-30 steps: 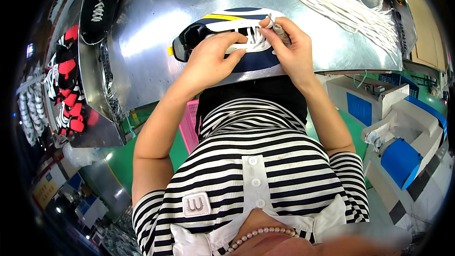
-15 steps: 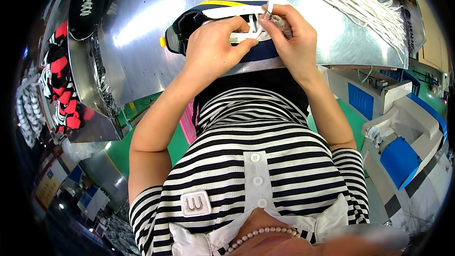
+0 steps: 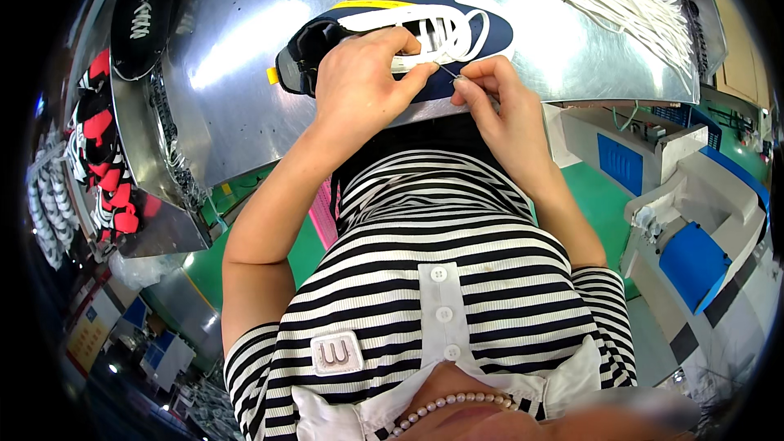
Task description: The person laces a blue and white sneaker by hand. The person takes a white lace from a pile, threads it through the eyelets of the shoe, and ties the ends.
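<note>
A navy sneaker (image 3: 495, 27) with white and yellow trim lies on its sole on the metal table, toe to the right. My left hand (image 3: 359, 77) grips its eyelet edge, index finger over the opening and thumb on the near side. White shoelace (image 3: 441, 35) crosses the front eyelets, and a loose loop of it stands up toward the toe. Beside the near side of the shoe, my right hand (image 3: 502, 96) pinches a thin metal rod (image 3: 449, 73) pointing at the eyelets by my left thumb. The rod's far tip is too small to make out.
A bundle of white laces (image 3: 608, 12) spreads over the right of the metal table (image 3: 237, 106). A black shoe (image 3: 145, 20) lies at the far left. Red and black shoe parts (image 3: 110, 171) hang beyond the left edge. A grey and blue machine (image 3: 694, 237) stands at the right.
My right hand has moved down toward me from the lace to the shoe's near side, uncovering the toe and the lace loop. My left hand keeps its hold; the shoe has shifted slightly left.
</note>
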Available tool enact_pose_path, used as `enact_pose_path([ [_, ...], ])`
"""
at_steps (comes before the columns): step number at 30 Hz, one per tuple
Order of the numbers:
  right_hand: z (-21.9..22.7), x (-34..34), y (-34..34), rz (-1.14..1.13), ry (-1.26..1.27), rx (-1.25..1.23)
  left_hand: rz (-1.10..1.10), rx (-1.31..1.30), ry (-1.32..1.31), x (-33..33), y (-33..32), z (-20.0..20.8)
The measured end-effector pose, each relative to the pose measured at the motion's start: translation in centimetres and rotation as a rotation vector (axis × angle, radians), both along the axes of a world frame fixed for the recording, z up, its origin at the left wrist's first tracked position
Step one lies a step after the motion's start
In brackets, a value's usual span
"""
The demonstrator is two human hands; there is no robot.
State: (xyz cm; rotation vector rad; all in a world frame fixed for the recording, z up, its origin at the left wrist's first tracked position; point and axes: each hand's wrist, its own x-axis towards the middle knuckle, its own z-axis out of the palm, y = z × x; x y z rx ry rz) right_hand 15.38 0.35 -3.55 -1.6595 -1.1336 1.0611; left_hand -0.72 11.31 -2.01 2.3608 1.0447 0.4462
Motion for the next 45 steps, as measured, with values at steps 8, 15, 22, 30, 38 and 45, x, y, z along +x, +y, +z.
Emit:
enact_pose_path([
  [8, -2.0, -2.0, 1.2, -0.028, -0.228, 0.132, -0.122, 0.142, -0.131, 0.1, -1.6, -0.6],
  [15, 2.9, 2.7, -0.7, 0.137, -0.307, -0.161, -0.12, 0.305, -0.091, -1.7, -1.6, -0.1],
  [22, 2.5, 1.0, 3.0, 0.369, -0.594, 0.476, -0.257, 0.46, -0.142, -2.0, -1.9, -0.1],
  [30, 1.5, 0.3, 5.2, 0.442, -0.487, 0.131, -0.23, 0.48, -0.134, -3.2, -1.6, -0.5],
  [38, 6.9, 6.5, 7.9, -0.001, 0.026, 0.31, -0.3, 0.294, -0.148, -2.4, -0.8, -0.2],
  [45, 6.9, 4.5, 5.9, 0.049, 0.275, 0.258, -0.201, -0.003, -0.162, -2.4, -0.6, 0.7],
])
